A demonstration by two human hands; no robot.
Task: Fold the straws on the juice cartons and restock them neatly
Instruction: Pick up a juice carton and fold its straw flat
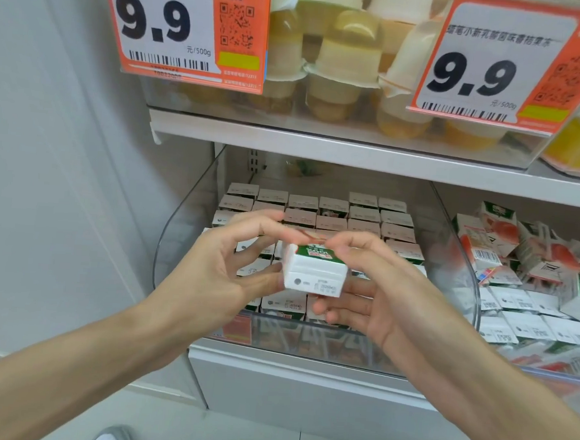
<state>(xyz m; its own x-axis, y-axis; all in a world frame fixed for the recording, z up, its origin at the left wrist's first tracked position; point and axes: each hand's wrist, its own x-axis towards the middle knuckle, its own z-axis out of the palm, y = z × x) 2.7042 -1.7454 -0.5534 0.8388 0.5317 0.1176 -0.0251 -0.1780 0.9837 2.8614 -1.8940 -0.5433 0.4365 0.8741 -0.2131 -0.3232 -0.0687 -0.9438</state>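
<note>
A small white and green juice carton [314, 271] is held in front of the clear plastic bin [175, 218], its white end facing me. My left hand [223, 263] grips its left side, fingers curled over the top. My right hand [363, 280] holds the right side and underside, thumb and forefinger pinching at the carton's top, where a thin straw is blurred. Several cartons [333, 212] stand in neat rows inside the bin behind my hands.
To the right, a second bin holds a loose jumble of cartons [525, 267]. The shelf above [355, 152] carries jelly cups [344, 65] and two orange 9.9 price tags [185, 27]. A white wall panel runs along the left.
</note>
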